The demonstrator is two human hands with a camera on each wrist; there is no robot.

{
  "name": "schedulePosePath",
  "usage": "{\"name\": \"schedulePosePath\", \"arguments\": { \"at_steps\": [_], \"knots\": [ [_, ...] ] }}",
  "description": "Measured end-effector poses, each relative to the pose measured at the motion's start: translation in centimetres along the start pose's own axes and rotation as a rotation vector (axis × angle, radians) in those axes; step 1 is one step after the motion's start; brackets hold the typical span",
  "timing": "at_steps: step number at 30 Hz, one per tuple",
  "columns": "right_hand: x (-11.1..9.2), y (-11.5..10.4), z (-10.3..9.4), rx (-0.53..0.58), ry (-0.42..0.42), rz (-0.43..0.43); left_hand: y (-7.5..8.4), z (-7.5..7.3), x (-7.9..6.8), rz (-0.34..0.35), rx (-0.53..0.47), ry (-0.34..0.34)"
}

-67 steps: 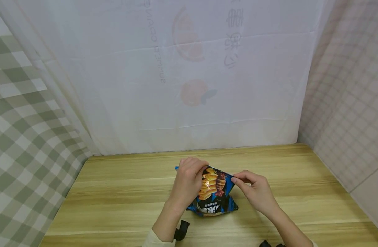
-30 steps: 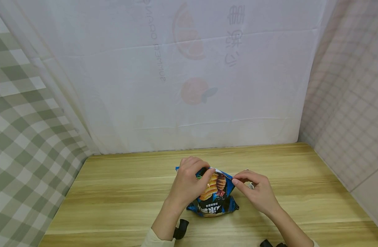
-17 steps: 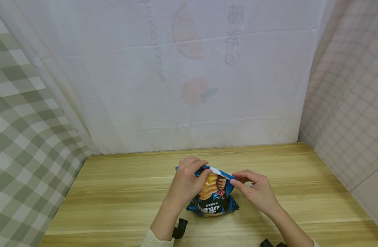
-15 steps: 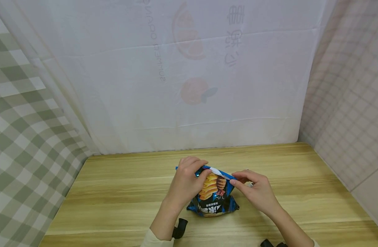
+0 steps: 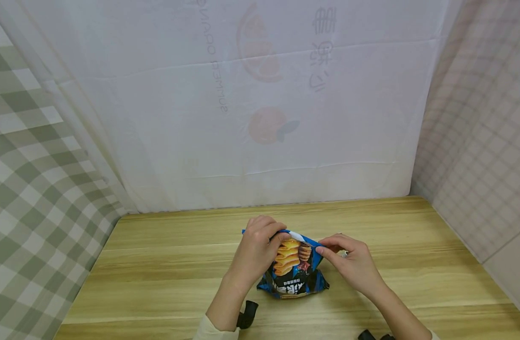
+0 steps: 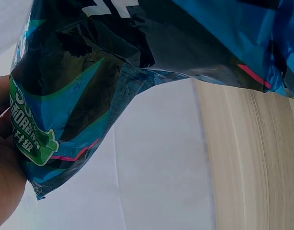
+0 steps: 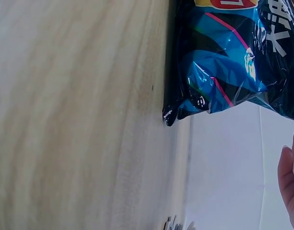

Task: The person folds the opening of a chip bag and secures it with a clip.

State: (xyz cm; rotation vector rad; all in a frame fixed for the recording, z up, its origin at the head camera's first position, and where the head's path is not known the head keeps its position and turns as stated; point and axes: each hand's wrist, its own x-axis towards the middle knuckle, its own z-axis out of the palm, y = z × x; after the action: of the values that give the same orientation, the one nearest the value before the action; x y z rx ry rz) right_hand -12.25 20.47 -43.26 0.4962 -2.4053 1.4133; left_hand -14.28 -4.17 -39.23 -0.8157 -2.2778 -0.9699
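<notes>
A black-and-blue bag of chips (image 5: 291, 274), printed with golden ridged chips, stands on the wooden table with its top edge raised. A strip along that edge is folded over, showing blue and white. My left hand (image 5: 256, 245) grips the top on the left side, thumb on the front and fingers behind. My right hand (image 5: 351, 257) pinches the top right corner between thumb and forefinger. In the left wrist view the bag (image 6: 65, 96) fills the upper part, a green label near the fingers. The right wrist view shows the bag's lower corner (image 7: 199, 96) at the tabletop.
The wooden table (image 5: 170, 264) runs back to a white cloth (image 5: 179, 132) with orange prints. A green checked cloth (image 5: 38, 189) hangs at the left and a pale grid cloth (image 5: 476, 165) at the right. Small whitish items (image 5: 345, 254) lie behind my right hand.
The bag's top edge has folded over toward the front, exposing a blue and white strip. My left thumb has shifted up to the edge. The bag's bottom stays in place.
</notes>
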Motion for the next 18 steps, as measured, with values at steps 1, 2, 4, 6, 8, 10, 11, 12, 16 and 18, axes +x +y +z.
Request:
{"name": "schedulePosePath", "arguments": {
  "at_steps": [1, 2, 4, 6, 8, 10, 11, 12, 16, 18],
  "knots": [
    [0.01, 0.02, 0.00, -0.002, 0.001, -0.001, -0.01, 0.02, 0.00, 0.000, 0.000, 0.000],
    [0.02, 0.03, 0.00, -0.003, 0.001, -0.003, -0.02, 0.04, 0.01, 0.001, 0.002, 0.001],
    [0.04, 0.06, -0.01, -0.004, 0.002, -0.010, -0.02, 0.09, 0.02, -0.002, 0.005, 0.002],
    [0.07, 0.07, -0.01, -0.010, 0.005, -0.018, -0.01, 0.14, 0.04, -0.004, 0.012, 0.006],
    [0.10, 0.05, -0.02, -0.019, 0.007, -0.024, -0.01, 0.19, 0.05, -0.002, 0.024, 0.010],
    [0.13, 0.01, -0.04, -0.032, 0.007, -0.024, -0.01, 0.23, 0.06, -0.001, 0.035, 0.013],
    [0.14, -0.01, -0.06, -0.037, 0.006, -0.022, 0.00, 0.22, 0.07, 0.000, 0.037, 0.012],
    [0.15, -0.04, -0.07, -0.042, 0.005, -0.020, 0.00, 0.22, 0.09, -0.001, 0.039, 0.011],
    [0.20, -0.12, -0.11, -0.058, 0.000, -0.017, 0.10, 0.08, 0.15, -0.018, 0.026, -0.004],
    [0.22, -0.13, -0.11, -0.066, -0.004, -0.022, 0.16, -0.03, 0.15, -0.029, 0.014, -0.012]
  ]
}}
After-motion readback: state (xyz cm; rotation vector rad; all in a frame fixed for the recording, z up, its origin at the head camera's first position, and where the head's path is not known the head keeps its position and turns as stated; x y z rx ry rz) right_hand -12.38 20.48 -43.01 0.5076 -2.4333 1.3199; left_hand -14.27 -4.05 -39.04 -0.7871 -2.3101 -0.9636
